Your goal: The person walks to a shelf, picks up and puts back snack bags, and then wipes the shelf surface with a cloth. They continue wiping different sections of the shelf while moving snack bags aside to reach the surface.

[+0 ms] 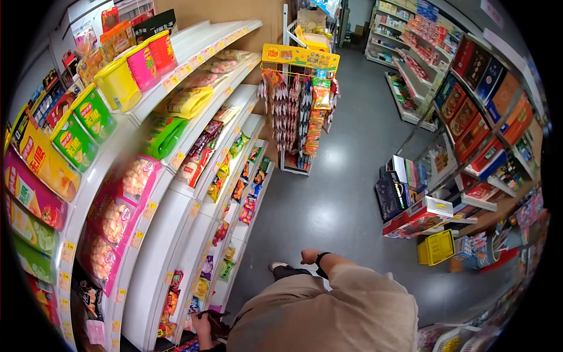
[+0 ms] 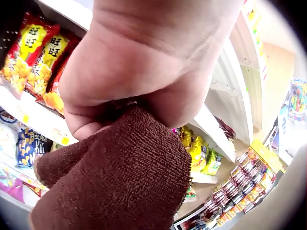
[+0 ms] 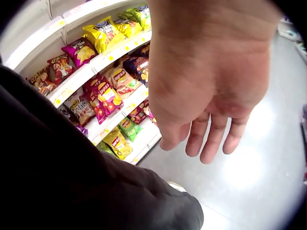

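Note:
My left hand [image 1: 203,330] is low beside the shelves at the bottom of the head view. It grips a brown towel [image 2: 124,177], bunched at the fingers, with its loose part hanging down in the left wrist view. Behind that hand [image 2: 139,62], red and yellow snack bags [image 2: 45,67] lie on a shelf. Over the floor, my right hand [image 1: 309,256] hangs beside my body and holds nothing. Its fingers [image 3: 211,139] droop loosely in the right wrist view, with shelves of chip bags [image 3: 103,98] off to the left.
White tiered shelves [image 1: 158,258] with snack packs run along my left side. A hanging snack rack [image 1: 302,111] stands at their far end. On the right are a shelf of boxed goods [image 1: 469,126] and a yellow basket [image 1: 436,247]. Grey floor [image 1: 328,205] stretches between.

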### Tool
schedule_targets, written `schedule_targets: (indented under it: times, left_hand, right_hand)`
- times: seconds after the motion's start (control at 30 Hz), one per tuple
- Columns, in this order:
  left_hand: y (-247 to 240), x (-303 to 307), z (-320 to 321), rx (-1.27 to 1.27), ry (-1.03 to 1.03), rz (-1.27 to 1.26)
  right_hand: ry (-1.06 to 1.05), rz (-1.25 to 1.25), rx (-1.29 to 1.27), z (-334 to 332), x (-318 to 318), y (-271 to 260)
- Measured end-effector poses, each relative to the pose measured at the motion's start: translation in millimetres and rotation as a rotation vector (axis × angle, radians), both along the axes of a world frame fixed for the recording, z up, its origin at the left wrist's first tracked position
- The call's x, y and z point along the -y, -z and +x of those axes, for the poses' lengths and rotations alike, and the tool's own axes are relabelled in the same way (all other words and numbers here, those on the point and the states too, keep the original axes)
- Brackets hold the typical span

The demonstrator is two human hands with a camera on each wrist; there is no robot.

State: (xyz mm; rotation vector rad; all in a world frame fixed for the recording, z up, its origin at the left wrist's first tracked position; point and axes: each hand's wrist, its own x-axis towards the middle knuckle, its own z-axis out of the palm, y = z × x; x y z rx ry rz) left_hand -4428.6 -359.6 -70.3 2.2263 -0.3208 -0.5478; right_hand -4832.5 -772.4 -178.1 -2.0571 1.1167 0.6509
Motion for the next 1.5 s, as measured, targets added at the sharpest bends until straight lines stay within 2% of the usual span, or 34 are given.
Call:
schedule_targets:
  times: [0.13, 0.37, 0.53, 0.63, 0.77, 0.83, 0.93, 1.07, 1.23, 1.33, 1.5]
  left_hand:
    - [-25.4, 11.2, -10.3, -0.067, 0.006, -0.009]
    - [-1.6, 2.6, 3.3, -0.044, 0.029, -0.025]
    - [-23.1, 15.4, -7.8, -0.028, 0.036, -0.041]
    - [-40.2, 18.0, -14.6, -0.069, 0.054, 0.083]
    - [-7.1, -4.1, -4.5, -0.090, 0.062, 0.054]
    - [-18.4, -2.3, -12.8, -0.035, 0.050, 0.056]
    - [-6.2, -11.6, -9.3, -0.028, 0.046, 0.065]
    - [-12.0, -8.8, -13.1, -0.006, 0.071, 0.186]
    - [4.5, -1.1, -7.0, -0.014, 0.154, 0.211]
    - [-35.8, 31.0, -17.4, -0.010, 0.242, 0.261]
    - [-19.3, 53.7, -3.6, 0.028, 0.359, 0.289]
  right_hand:
    - [-0.040, 0.031, -0.032, 2.6, 2.6, -6.5]
    - [-0.070, 0.059, -0.022, 1.8, 5.3, -5.3]
    - [0.029, 0.074, -0.046, -0.2, 8.2, -8.3]
    - [0.058, 0.085, -0.090, 4.8, 8.1, -16.0]
    - [0.024, 0.093, -0.102, 9.4, 5.2, -12.9]
    - [-0.037, 0.072, -0.098, 10.5, 4.8, 0.9]
    - [-0.060, 0.064, -0.089, 11.7, 5.0, 2.6]
    - [-0.109, 0.070, -0.076, 16.0, 10.6, 1.9]
    - [-0.050, 0.093, -0.014, 9.5, 14.7, 7.3]
    - [0.016, 0.088, -0.008, -2.5, 3.2, 4.7]
    - [0.148, 0.117, -0.094, -44.1, -17.3, 13.6]
